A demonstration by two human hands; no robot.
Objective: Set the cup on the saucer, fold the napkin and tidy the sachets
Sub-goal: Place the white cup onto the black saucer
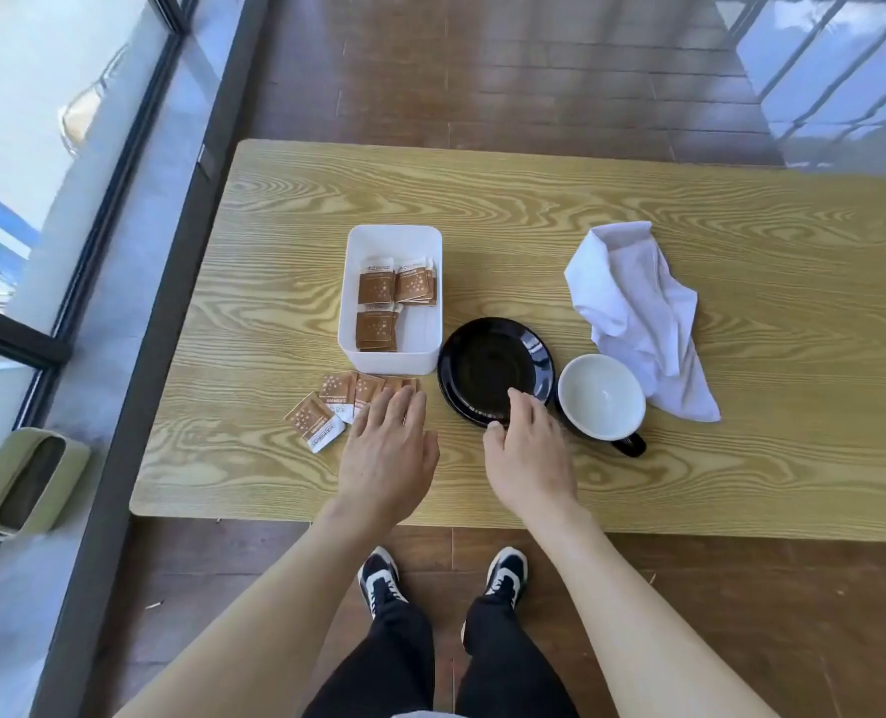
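A black saucer (487, 365) lies on the wooden table (741, 484). Just right of it stands a cup (601, 396), white inside, black outside, handle toward me. A crumpled white napkin (637, 308) lies behind the cup. Several brown sachets (326, 406) lie loose in front of a white box (420, 334) that holds more sachets. My left hand (389, 448) lies flat, fingers over the right end of the loose sachets. My right hand (526, 448) pinches the saucer's near rim between thumb and fingers.
A green bin (26, 484) stands on the floor at the left, by a glass wall with a dark frame. My shoes and legs are at the table's near edge. Dark wooden floor lies beyond the table.
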